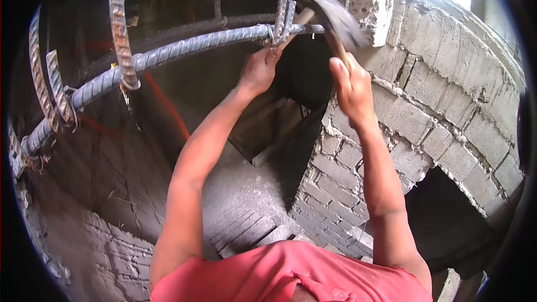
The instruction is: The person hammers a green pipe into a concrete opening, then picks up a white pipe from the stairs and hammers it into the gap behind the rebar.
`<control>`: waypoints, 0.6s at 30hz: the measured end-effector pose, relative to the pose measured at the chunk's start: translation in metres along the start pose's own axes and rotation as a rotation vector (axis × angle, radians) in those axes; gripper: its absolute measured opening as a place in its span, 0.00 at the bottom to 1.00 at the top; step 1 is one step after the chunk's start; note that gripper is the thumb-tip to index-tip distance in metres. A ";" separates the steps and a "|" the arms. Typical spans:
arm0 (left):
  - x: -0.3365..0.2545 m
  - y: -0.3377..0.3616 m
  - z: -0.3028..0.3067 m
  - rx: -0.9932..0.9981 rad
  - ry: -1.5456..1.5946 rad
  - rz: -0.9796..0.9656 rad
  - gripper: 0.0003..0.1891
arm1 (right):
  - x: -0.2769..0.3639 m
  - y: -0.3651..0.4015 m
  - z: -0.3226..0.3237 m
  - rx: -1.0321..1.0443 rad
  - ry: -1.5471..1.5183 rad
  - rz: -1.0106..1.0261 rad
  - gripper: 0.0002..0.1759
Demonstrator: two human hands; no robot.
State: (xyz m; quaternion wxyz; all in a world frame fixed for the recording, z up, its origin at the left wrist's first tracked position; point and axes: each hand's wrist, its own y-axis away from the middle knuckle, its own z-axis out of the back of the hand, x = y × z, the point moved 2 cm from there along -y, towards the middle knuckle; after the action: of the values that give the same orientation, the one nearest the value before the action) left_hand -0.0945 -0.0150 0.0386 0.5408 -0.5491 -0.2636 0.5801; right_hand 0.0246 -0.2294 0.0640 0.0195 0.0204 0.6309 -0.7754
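My right hand (353,86) is closed around the handle of a hammer (337,19), its dark head raised and blurred by motion close to the concrete column. My left hand (260,71) is closed just under the thick ribbed rebar (190,47), at a wire-tied joint. From its fingers a light-coloured strip (302,18), wood-like in look, slants up toward the hammer head. The strip's lower end is hidden in the fingers. Beside the joint, a vertical rebar stirrup (283,0) crosses the bar.
Rough concrete blocks form a wall (436,98) on the right, with a dark opening (447,212) low in it. A broken concrete column (373,0) stands above. More stirrups (120,22) hang at left. Dusty steps (240,226) lie far below.
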 end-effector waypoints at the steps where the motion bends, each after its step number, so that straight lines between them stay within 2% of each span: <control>1: 0.001 0.003 0.000 0.007 -0.006 0.009 0.34 | 0.003 -0.001 0.000 0.257 -0.286 -0.535 0.24; 3: 0.003 -0.003 0.002 0.036 -0.008 0.084 0.25 | 0.006 0.009 0.004 0.073 -0.436 -0.573 0.30; 5: -0.004 -0.002 0.005 -0.036 0.025 0.025 0.27 | 0.014 0.021 0.011 -0.143 -0.733 -0.376 0.26; 7: 0.002 -0.003 0.005 0.047 0.021 0.109 0.28 | 0.028 0.009 0.026 -0.300 -0.644 0.104 0.24; 8: 0.007 -0.004 0.005 0.064 0.017 0.121 0.28 | 0.041 0.010 0.027 -0.371 -0.844 0.028 0.24; 9: 0.009 -0.005 0.005 0.057 0.018 0.121 0.28 | 0.044 0.011 0.030 -0.341 -0.994 0.059 0.21; 11: 0.010 -0.005 0.006 0.090 0.033 0.109 0.28 | 0.019 0.019 0.021 -0.135 -0.543 0.039 0.19; 12: 0.005 -0.004 0.007 0.096 0.036 0.107 0.28 | 0.010 0.019 0.016 -0.012 -0.224 0.132 0.17; 13: -0.001 -0.004 0.010 0.081 0.023 0.145 0.28 | 0.002 -0.001 -0.003 -0.312 0.133 0.517 0.19; 15: -0.003 0.002 0.010 0.079 0.009 0.184 0.27 | -0.004 -0.004 0.004 0.335 -0.106 -0.371 0.11; 16: 0.001 0.003 0.010 0.091 -0.013 0.146 0.29 | 0.008 -0.008 0.010 0.261 -0.109 -0.189 0.15; 17: 0.006 -0.005 0.011 0.076 -0.035 0.098 0.32 | 0.012 -0.004 0.014 0.233 -0.183 -0.178 0.20; 18: 0.006 -0.007 0.012 0.105 0.097 0.060 0.31 | 0.015 -0.001 0.014 0.140 -0.267 -0.057 0.20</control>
State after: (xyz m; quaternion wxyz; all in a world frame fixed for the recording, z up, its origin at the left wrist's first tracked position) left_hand -0.1017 -0.0044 0.0458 0.5635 -0.5551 -0.1898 0.5816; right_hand 0.0094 -0.2428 0.0672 0.0800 -0.0995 0.5673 -0.8136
